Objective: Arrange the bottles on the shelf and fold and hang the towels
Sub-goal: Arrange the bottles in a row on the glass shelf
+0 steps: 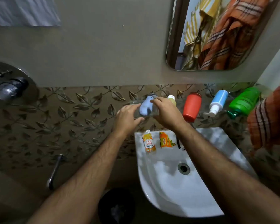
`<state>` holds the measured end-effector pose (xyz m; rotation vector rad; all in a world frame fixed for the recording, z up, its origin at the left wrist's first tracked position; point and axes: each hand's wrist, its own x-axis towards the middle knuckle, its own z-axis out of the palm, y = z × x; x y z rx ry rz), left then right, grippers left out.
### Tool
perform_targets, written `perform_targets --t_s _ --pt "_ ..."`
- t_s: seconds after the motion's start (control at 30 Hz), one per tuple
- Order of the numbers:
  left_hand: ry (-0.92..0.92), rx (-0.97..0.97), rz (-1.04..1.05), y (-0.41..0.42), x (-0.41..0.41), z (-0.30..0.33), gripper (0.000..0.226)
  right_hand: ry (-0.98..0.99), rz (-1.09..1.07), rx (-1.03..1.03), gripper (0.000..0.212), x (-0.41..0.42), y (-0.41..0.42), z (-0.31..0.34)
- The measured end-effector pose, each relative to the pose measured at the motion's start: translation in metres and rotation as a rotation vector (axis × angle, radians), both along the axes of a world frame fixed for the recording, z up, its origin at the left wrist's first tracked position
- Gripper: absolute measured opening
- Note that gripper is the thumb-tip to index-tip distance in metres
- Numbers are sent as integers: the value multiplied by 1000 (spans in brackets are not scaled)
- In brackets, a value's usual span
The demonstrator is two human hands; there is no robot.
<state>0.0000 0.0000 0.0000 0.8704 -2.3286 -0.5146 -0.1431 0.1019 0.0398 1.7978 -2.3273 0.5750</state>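
On a glass shelf [202,112] above the sink stand a pale blue-white bottle [145,107], a yellowish bottle [172,99], a red bottle [191,106], a light blue pump bottle [218,102] and a green pump bottle [243,101]. My left hand [128,118] touches the pale bottle's left side with fingers extended. My right hand [166,111] lies against the pale bottle's right side, fingers curved over it, partly hiding the yellowish bottle. An orange striped towel [270,117] hangs at the right edge. A white towel [23,11] hangs top left.
A white sink [181,188] sits below, with two orange sachets [157,141] on its back rim. A mirror [217,33] reflects orange and yellow towels. A chrome shower mixer [10,86] and a tap [55,170] are on the left wall. A dark bin [116,206] stands below.
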Motion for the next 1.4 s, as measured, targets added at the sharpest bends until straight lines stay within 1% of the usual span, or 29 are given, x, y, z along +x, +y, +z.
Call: perform_targets --t_s 0.17,0.23,0.33,0.4,0.47,0.53,0.63,0.8,0.9,1.03,1.17,1.4 --pt "-101 29 -35 -8 -5 5 69 114 33 107 58 -12 -15 2" --pt "-111 33 -35 -12 -7 3 66 133 41 92 51 -18 -23 -1" --pt "-119 35 -33 -13 -11 3 62 125 84 95 33 -23 -29 -2" --pt "-106 41 -16 -12 -15 4 60 112 117 112 27 -29 -32 -4" --pt "-65 30 -14 -12 -17 3 55 78 135 117 27 -34 -34 -4" --pt "25 19 -30 -15 -19 1 50 31 155 110 30 -41 -35 -3" --pt "163 62 -18 -20 -24 4 42 -89 191 62 37 -48 -37 0" --pt "290 161 -4 -17 -33 15 33 -266 258 -27 25 -57 -38 6" --pt "325 230 -5 -19 -37 14 34 -373 255 -56 19 -58 -37 12" --pt "359 355 -11 -22 -38 11 32 -482 258 -45 12 -57 -41 15" --pt "390 424 -14 -26 -35 10 30 -506 232 -11 21 -58 -44 14" --pt "384 419 1 -23 -33 10 31 -518 226 -28 26 -55 -45 9"
